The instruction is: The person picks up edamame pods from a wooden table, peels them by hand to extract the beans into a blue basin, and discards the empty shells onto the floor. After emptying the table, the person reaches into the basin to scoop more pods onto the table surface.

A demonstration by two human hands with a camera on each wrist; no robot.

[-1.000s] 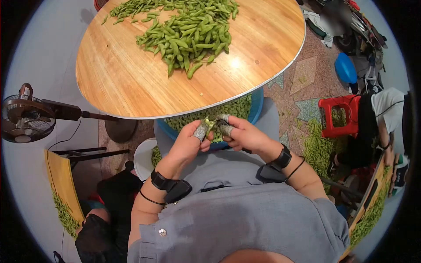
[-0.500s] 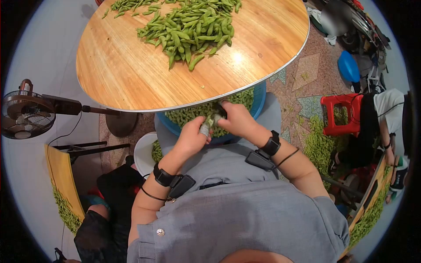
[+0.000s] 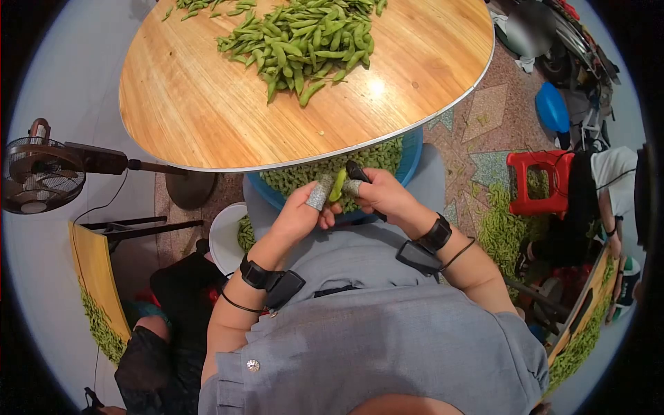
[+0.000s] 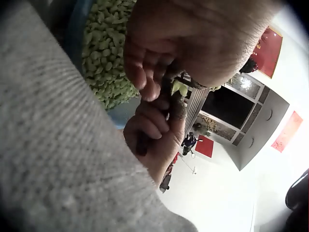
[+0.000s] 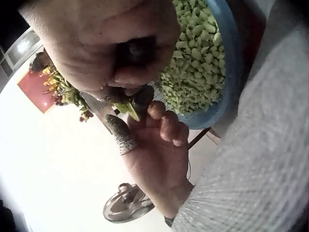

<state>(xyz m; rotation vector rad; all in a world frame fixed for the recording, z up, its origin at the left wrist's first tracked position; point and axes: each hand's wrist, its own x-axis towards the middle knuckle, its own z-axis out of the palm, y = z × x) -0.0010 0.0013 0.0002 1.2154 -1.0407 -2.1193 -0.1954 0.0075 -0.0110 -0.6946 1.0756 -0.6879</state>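
Note:
Over a blue basin (image 3: 415,149) of shelled green beans (image 3: 283,182), a green soybean pod (image 3: 337,185) stands upright between the two hands. My left hand (image 3: 297,214) pinches the pod; its thumb has a grey speckled wrap (image 3: 319,194). My right hand (image 3: 387,194) grips a slim black tool (image 3: 355,171), whose end sticks up past the fingers; its kind I cannot tell. The wrapped right thumb is right at the pod. In the right wrist view, the pod (image 5: 129,109) shows between the fingertips, and the left hand's other fingers (image 5: 169,126) are loosely bent.
A round wooden table (image 3: 187,114) bearing a heap of soybean pods (image 3: 304,48) overhangs the basin. At left are a standing fan (image 3: 45,176) and a white bucket (image 3: 225,242). A red stool (image 3: 515,183) and pods on the floor (image 3: 501,228) lie to the right.
The hands have shifted apart slightly after being close together. A whole-looking green pod now shows between them, where a pale opened pod was before. The black tool's end now shows more plainly.

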